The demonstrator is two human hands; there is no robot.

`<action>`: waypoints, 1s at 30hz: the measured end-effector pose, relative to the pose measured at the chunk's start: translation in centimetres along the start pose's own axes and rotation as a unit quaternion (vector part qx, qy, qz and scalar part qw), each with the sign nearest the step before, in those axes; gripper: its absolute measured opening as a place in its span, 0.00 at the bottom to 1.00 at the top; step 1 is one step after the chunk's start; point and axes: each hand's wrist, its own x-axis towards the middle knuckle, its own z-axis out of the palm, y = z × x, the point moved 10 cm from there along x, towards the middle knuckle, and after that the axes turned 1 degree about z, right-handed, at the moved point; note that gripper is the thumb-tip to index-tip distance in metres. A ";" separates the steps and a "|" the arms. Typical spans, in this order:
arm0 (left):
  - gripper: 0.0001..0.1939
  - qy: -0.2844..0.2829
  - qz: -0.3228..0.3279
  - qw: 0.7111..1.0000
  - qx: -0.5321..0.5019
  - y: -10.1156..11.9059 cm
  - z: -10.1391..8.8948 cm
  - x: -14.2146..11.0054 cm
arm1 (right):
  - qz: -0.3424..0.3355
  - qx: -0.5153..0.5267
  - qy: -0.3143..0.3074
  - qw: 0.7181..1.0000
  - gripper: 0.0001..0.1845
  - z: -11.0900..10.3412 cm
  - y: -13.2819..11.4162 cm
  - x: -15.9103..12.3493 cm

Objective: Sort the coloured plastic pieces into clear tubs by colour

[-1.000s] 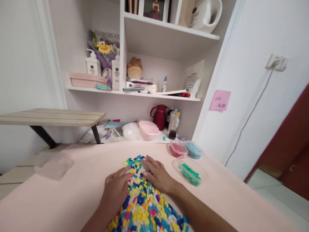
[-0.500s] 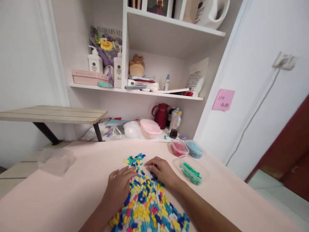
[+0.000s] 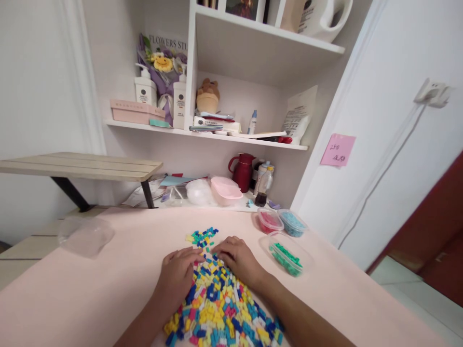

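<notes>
A spread of small toy building bricks, yellow, blue, teal, white and pink, covers the near middle of the pink tabletop. My left hand rests along its left edge, fingers stretched over the bricks and holding nothing visible. From the right, my right hand reaches over the spread's far end. Its fingers are bent with the tips down at the bricks, and no brick shows in them. Just beyond the fingertips lies a smaller cluster of bricks, mostly teal, blue and yellow.
Right of my hands stand clear tubs of green bricks, red bricks and light blue pieces. A clear plastic container lies at the left, near a wooden raised stand. Behind are a pink box and a red jug.
Both hands have drawn nearer to me from the far cluster, leaving it separate from the main spread. My right fingers have bent and shifted slightly left in the last half second.
</notes>
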 end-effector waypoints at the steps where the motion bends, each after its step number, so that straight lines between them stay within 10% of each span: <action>1: 0.24 0.000 -0.001 1.000 -0.001 0.0 0.0 0.0 | 0.005 0.012 0.004 1.000 0.11 -0.1 0.1 0.1; 30: 0.22 0.018 0.004 1.000 -0.002 0.1 -0.4 0.2 | 0.073 0.183 0.013 0.980 0.04 -0.4 2.6 0.4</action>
